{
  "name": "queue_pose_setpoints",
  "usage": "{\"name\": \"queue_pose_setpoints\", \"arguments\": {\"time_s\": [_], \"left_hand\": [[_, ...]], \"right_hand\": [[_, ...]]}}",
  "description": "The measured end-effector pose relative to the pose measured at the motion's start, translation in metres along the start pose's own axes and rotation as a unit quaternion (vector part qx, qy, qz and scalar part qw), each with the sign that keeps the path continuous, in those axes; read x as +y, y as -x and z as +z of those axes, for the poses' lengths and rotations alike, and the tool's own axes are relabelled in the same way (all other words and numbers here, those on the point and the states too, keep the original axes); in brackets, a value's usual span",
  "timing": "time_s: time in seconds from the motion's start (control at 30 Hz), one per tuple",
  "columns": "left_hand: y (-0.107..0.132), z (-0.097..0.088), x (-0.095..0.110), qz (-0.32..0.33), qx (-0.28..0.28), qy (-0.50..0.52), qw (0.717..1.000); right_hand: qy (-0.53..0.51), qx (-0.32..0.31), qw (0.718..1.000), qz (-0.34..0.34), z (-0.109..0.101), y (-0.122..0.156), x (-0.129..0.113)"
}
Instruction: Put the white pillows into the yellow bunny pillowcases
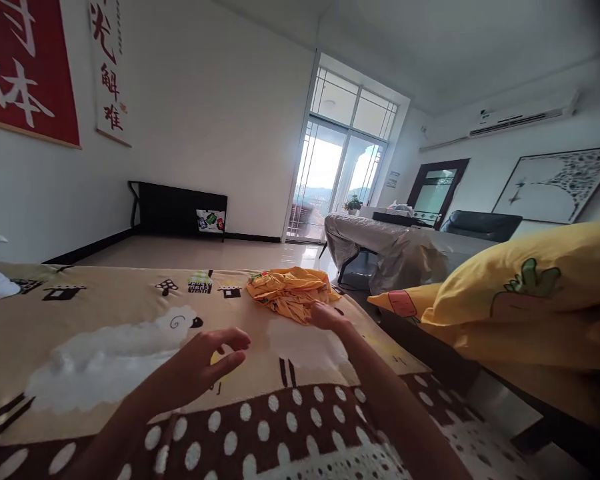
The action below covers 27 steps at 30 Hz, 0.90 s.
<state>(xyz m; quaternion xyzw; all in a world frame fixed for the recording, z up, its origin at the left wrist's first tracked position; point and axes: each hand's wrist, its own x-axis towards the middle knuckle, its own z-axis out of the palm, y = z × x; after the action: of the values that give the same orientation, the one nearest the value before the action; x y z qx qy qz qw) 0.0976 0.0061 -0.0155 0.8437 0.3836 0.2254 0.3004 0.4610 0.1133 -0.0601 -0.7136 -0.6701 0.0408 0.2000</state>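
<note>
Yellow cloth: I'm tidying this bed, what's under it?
The yellow cloth lies crumpled on the sheep-print blanket, right hand at its near edge. Whatever its folds cover is hidden.

The bedspread (105, 293) is recorded as beige, printed with white sheep and small black-and-white houses. Its near band is noted as dark brown with white polka dots. The crumpled garment (290, 290) is recorded as orange-yellow. The pillow (580, 267) is noted as yellow, marked with an orange carrot motif topped in green. The wall hanging (30, 67) is logged as red with white characters, and the scroll (109, 73) as white with black and red characters.
</note>
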Motion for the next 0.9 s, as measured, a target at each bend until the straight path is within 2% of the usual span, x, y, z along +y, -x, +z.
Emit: {"name": "queue_pose_setpoints", "arguments": {"time_s": [0.07,0.13,0.2,0.27,0.4,0.5,0.6,0.67,0.8,0.9], "left_hand": [[-0.003,0.009,-0.014,0.004,0.001,0.030,1.000],[-0.001,0.017,-0.038,-0.019,-0.002,0.030,0.999],[0.000,0.020,-0.062,-0.041,0.007,0.010,0.999],[-0.001,0.018,-0.076,-0.048,0.019,0.005,0.999],[-0.001,0.005,-0.070,-0.036,0.018,0.069,0.997],[0.000,-0.002,-0.063,-0.025,0.028,0.079,0.996],[-0.001,-0.004,-0.069,-0.024,0.051,0.060,0.997],[-0.004,-0.004,-0.079,-0.029,0.068,0.048,0.996],[-0.013,0.004,-0.097,-0.040,0.097,0.035,0.994],[-0.021,0.014,-0.106,-0.039,0.119,0.066,0.990]], "right_hand": [[0.025,-0.040,0.998,-0.049,0.035,-0.013,-0.028],[0.050,-0.062,0.994,-0.081,0.064,-0.028,-0.052],[0.073,-0.073,0.990,-0.095,0.086,-0.044,-0.070],[0.094,-0.076,0.988,-0.095,0.103,-0.061,-0.084],[0.108,-0.066,0.989,-0.070,0.129,-0.082,-0.099],[0.087,-0.047,0.993,-0.062,0.145,-0.081,-0.106],[0.042,-0.009,0.996,-0.074,0.152,-0.071,-0.115],[0.003,0.030,0.995,-0.093,0.148,-0.062,-0.121],[-0.080,0.104,0.977,-0.167,0.121,-0.042,-0.136],[-0.121,0.124,0.957,-0.232,0.103,-0.016,-0.150]]}}
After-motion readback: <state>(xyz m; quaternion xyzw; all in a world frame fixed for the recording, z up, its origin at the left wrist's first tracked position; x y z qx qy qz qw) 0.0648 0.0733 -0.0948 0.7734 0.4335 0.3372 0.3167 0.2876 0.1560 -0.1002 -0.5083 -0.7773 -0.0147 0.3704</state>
